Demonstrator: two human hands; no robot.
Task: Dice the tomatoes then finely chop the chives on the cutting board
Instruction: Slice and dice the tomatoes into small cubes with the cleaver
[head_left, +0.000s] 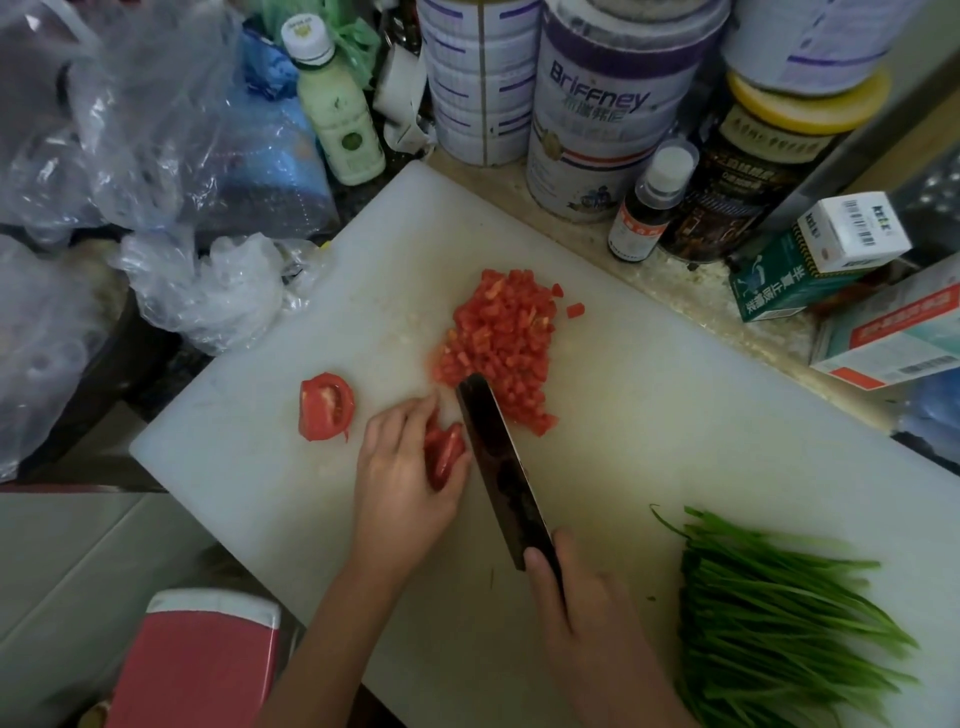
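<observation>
On the cutting board (649, 415), a tomato piece (444, 457) is pinned under the closed left hand (405, 467) so it cannot slide. The knife (498, 467) is gripped by the right hand (582, 613), just beside the diced tomato (498, 348). A tomato slice (324, 406) waits left; the chives (779, 613) lie uncut near the board's right edge.

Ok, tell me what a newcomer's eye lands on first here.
The red heap of diced tomato mid cutting board, with the dark knife beside it. The left hand pins a tomato piece against the blade; green chives lie at the board's right.
</observation>
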